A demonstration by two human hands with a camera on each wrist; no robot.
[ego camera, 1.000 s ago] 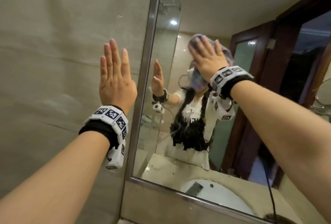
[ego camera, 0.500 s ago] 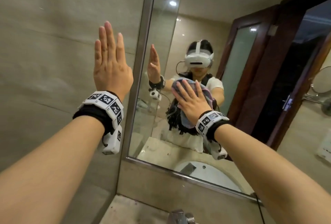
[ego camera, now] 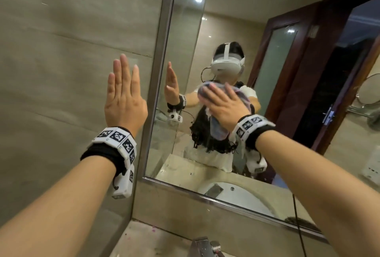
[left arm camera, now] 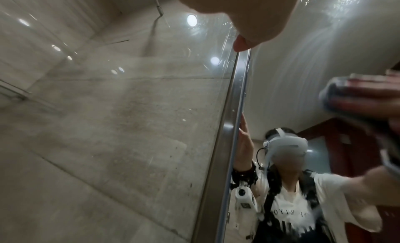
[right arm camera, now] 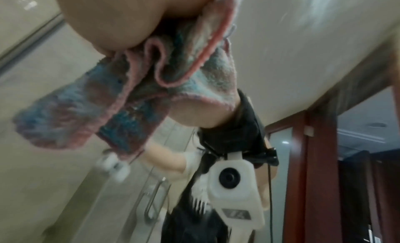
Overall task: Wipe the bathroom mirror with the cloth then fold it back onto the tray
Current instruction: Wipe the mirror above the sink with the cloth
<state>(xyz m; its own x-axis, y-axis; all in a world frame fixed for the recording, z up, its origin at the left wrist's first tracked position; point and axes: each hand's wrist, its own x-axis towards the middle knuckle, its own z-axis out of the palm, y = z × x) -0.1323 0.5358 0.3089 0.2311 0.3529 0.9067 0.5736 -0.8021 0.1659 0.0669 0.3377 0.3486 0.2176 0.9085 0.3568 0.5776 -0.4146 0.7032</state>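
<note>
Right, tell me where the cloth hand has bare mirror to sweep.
Bare glass lies above the right hand and cloth, and to its right. Below, a band down to the mirror frame. Tighter leftward: the left hand lies flat on the wall beside the frame.

Beige tiled wall (ego camera: 61,51) left; chrome faucet (ego camera: 205,246) below; stone counter (ego camera: 144,240) beneath

Blue-and-pink mottled cloth (right arm camera: 121,99), pink edging, beige wall (ego camera: 61,51)

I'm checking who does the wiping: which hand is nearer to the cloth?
Right. The right hand presses flat on the cloth against the mirror; the left hand rests apart on the wall tile, left of the frame.
</note>
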